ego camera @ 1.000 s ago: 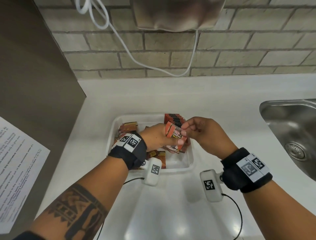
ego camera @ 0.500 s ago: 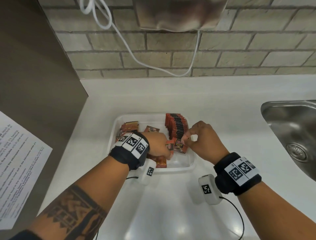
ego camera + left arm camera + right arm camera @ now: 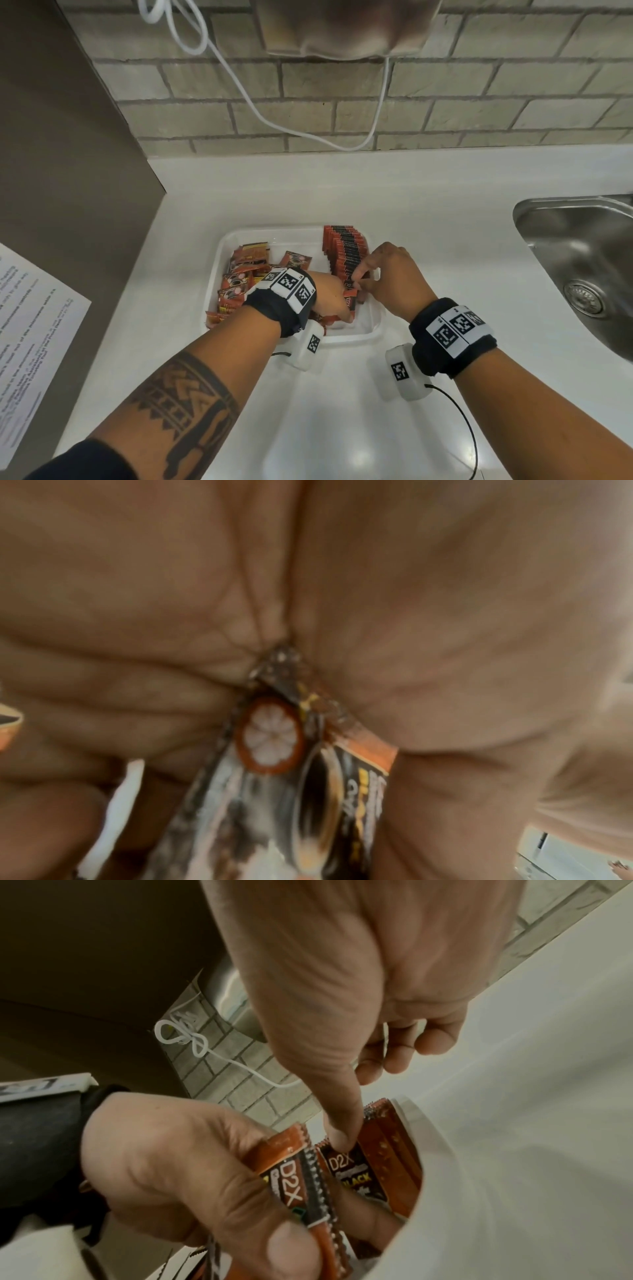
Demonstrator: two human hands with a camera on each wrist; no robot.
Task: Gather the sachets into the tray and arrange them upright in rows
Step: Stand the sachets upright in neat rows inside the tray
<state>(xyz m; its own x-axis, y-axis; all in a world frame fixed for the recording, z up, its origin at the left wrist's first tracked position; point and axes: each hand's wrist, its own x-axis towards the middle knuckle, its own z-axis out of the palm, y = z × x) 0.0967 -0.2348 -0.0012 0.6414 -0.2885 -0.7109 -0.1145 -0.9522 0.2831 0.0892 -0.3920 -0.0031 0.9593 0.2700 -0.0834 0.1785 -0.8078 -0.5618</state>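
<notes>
1. A small bunch of sachets (image 3: pixel 350 298) is being gripped by the left hand (image 3: pixel 330 296), fingers and thumb curled round it, low over the near right corner of the tray (image 3: pixel 356 337); the bunch is being held just beside the near end of the upright row (image 3: pixel 346 251).
2. The near end of that row is being steadied by the right hand (image 3: pixel 394 277): a sachet top is being pressed by one extended fingertip (image 3: pixel 341 1141) while the other fingers are being kept loosely curled, holding nothing.
3. The held bunch is being kept roughly on edge, its long axis running up out of the grip and its serrated top edges pointing upward, slightly tilted toward the row.
4. Risks, as judged: the row could be toppled toward the grip if the fingertip is being lifted before the bunch is seated; sachets could be fanned out or dropped flat if the grip is being loosened early.
5. The loose sachets (image 3: pixel 239 284) lying flat left of the grip are not yet being stood up.
</notes>
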